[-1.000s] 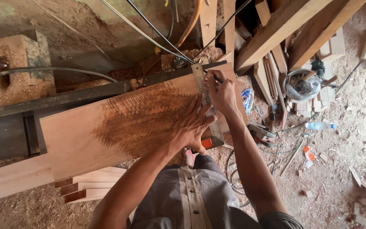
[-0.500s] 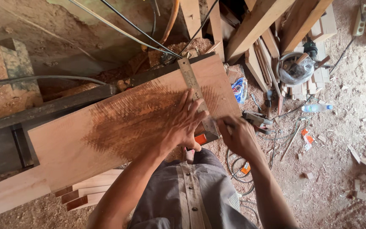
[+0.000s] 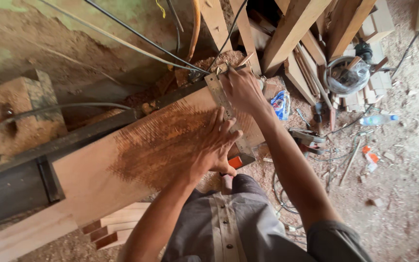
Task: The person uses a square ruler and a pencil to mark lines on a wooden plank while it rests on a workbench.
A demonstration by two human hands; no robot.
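**Wood plank under the square**

Steel is what my left hand is pressing on: fingers spread wide and flat, it is pinning the blade of a metal square against the face of the plank. My right hand is curling at the far end of the square, near the plank's far edge, and seems to be pinching a slim marking tool, though I cannot tell just what it grips.

The square is lying across the plank near its right end, its orange-tipped heel hanging just over the near edge. The plank is resting on a dark steel beam, with a rough, darker patch beside my left hand.

I am judging the plank as heavy and stiff, best gripped by its long edges with both hands. The square looks thin, rigid and smooth, likely to skate on the wood unless pressed flat, as now.

Farther out, black cables are crossing overhead, timber offcuts are leaning, and a plastic bottle is lying on the sawdust floor.
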